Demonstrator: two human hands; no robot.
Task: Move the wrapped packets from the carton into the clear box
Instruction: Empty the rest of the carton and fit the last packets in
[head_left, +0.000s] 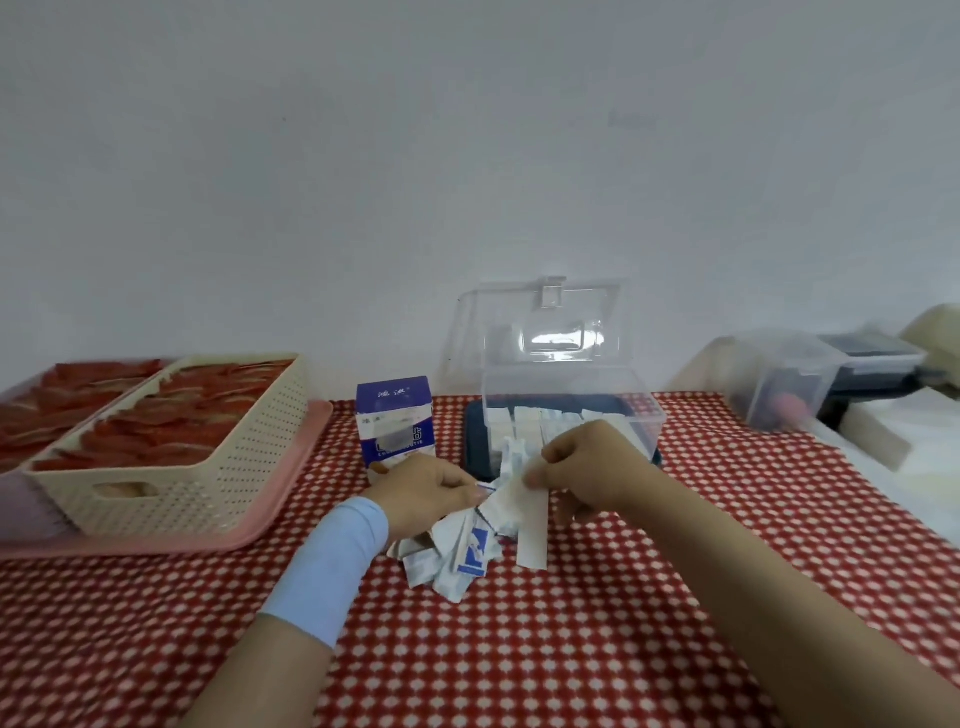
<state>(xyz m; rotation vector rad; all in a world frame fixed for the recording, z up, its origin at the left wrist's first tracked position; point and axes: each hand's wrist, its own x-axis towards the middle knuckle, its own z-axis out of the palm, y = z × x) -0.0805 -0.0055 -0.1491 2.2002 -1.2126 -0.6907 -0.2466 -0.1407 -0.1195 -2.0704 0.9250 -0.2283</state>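
Observation:
A blue-and-white carton (396, 422) stands upright on the red checked cloth, just behind my left hand. The clear box (574, 410) sits to its right on a dark blue tray, lid raised, with white packets lined up inside. My left hand (426, 493) grips a fanned bundle of white-and-blue wrapped packets (457, 551) above the cloth. My right hand (587, 467) pinches the top end of one long white packet (532, 530) at the bundle's right side, in front of the clear box.
A cream perforated basket (171, 483) of red packets rests on a pink tray (156, 543) at the left. A second clear container (779, 384) and a dark object lie at the right, past the cloth's edge. A wall stands close behind.

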